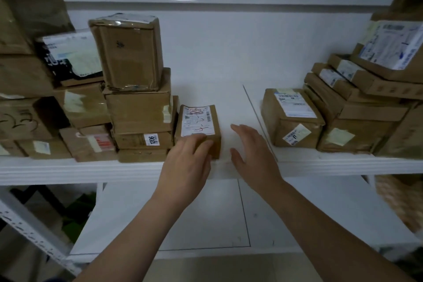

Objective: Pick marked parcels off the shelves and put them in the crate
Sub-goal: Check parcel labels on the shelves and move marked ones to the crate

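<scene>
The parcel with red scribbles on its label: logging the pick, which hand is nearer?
Left. The left hand has its fingers on the near top edge of the red-marked parcel; the right hand hangs open to its right, apart from it.

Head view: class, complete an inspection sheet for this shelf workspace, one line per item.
Surface: white shelf, bare in the middle.
Job's things: red-marked parcel near the front edge; crate not seen.
Clutter: left stack and right stack of boxes.
Hands: left hand rests fingers on the parcel's near edge; right hand open, beside it, apart.
Cables: nothing seen.
Surroundings: white wall; lower shelf.
</scene>
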`<state>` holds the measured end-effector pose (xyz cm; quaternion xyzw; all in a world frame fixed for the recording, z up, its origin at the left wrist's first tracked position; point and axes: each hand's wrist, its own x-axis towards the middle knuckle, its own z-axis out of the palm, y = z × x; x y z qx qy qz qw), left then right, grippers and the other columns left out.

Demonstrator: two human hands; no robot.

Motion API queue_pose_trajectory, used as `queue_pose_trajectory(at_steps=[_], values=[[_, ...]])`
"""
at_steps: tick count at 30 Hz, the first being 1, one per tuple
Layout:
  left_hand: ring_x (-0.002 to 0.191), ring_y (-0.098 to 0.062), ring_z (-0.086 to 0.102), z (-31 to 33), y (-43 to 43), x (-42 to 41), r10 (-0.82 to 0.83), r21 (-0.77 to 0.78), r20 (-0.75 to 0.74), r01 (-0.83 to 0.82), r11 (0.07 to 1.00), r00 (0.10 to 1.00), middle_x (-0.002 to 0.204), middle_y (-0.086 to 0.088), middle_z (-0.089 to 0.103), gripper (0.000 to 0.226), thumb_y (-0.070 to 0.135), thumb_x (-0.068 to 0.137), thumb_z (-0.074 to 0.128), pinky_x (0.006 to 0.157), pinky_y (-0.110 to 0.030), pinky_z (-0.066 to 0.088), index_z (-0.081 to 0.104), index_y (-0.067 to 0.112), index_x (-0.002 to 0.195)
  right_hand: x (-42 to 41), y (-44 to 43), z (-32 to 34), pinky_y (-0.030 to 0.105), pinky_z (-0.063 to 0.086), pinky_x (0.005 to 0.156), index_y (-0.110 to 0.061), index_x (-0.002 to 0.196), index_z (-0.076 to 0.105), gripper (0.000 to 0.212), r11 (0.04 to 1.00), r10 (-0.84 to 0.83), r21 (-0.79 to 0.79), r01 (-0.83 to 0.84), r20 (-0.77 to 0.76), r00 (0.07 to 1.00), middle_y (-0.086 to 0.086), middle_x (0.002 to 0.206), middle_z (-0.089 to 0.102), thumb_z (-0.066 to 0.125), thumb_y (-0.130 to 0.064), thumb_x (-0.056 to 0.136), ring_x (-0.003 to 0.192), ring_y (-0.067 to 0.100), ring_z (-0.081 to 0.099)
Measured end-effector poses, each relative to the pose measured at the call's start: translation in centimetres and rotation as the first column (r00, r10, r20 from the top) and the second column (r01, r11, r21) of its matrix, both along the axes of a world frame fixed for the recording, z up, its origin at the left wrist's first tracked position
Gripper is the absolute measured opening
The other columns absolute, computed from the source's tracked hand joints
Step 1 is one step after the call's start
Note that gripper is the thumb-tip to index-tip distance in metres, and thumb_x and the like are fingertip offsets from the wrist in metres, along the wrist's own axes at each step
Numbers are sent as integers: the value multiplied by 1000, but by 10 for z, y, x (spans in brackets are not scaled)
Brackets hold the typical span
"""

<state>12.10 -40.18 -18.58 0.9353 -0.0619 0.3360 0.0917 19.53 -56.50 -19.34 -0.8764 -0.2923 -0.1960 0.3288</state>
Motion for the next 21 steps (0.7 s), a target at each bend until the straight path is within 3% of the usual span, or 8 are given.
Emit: queue_pose_trajectory(at_steps=[4, 6, 8, 12, 16, 19, 21], values=[[99, -31, 61, 6, -35, 19, -62, -8, 2, 62, 998, 998, 111, -12, 64, 30, 12, 80, 70, 84, -39, 51, 66, 7, 109, 6, -50, 9, 32, 39, 99, -12, 126, 58, 37, 992, -126, 28, 125, 48, 991, 8, 136, 48, 59, -11, 89, 125, 23, 44], [104, -30, 60, 10, -57, 31, -66, -23, -35, 66, 998, 997, 116, -11, 62, 36, 16, 79, 72, 87, -38, 50, 64, 10, 113, 9, -74, 13, 38, 47, 94, -10, 120, 62, 33, 985, -167, 57, 164, 60, 984, 9, 129, 53, 62, -8, 87, 117, 25, 50], [115, -29, 56, 16, -80, 48, -89, -25, -66, 87, 996, 994, 128, -12, 57, 43, 24, 83, 68, 92, -38, 48, 58, 13, 124, 12, -94, 17, 36, 48, 92, -9, 117, 63, 31, 979, -197, 67, 192, 70, 978, 9, 128, 54, 62, -7, 86, 116, 24, 52], [134, -34, 35, 33, -122, 91, -166, -19, -117, 165, 986, 979, 150, -19, 31, 66, 38, 89, 60, 105, -42, 37, 34, 16, 145, 19, -124, 22, 27, 39, 93, -8, 119, 62, 32, 972, -231, 51, 228, 74, 970, 8, 131, 52, 61, -8, 88, 120, 24, 49], [143, -35, 12, 37, -139, 129, -75, 184, -294, 134, 974, 953, 158, -18, 2, 78, 51, 91, 50, 114, -41, 21, 8, 25, 152, 25, -146, 20, 32, 41, 100, -12, 125, 59, 36, 968, -249, 27, 249, 8, 968, 5, 136, 48, 59, -12, 89, 124, 21, 45], [137, -30, 28, 30, -139, 140, -76, 57, -419, 110, 992, 905, 156, -8, 14, 67, 49, 93, 47, 104, -43, 37, 17, 29, 149, 28, -157, 17, 34, 42, 102, -13, 127, 56, 37, 966, -256, 37, 257, -34, 966, 5, 137, 47, 58, -15, 90, 126, 19, 44], [124, -25, 46, 21, -142, 138, -155, -95, -393, 128, 987, 906, 150, -4, 29, 59, 43, 95, 46, 93, -40, 48, 25, 26, 147, 30, -160, 13, 30, 40, 103, -14, 131, 52, 40, 966, -249, 51, 252, -62, 967, 3, 137, 47, 57, -16, 91, 126, 15, 44]])
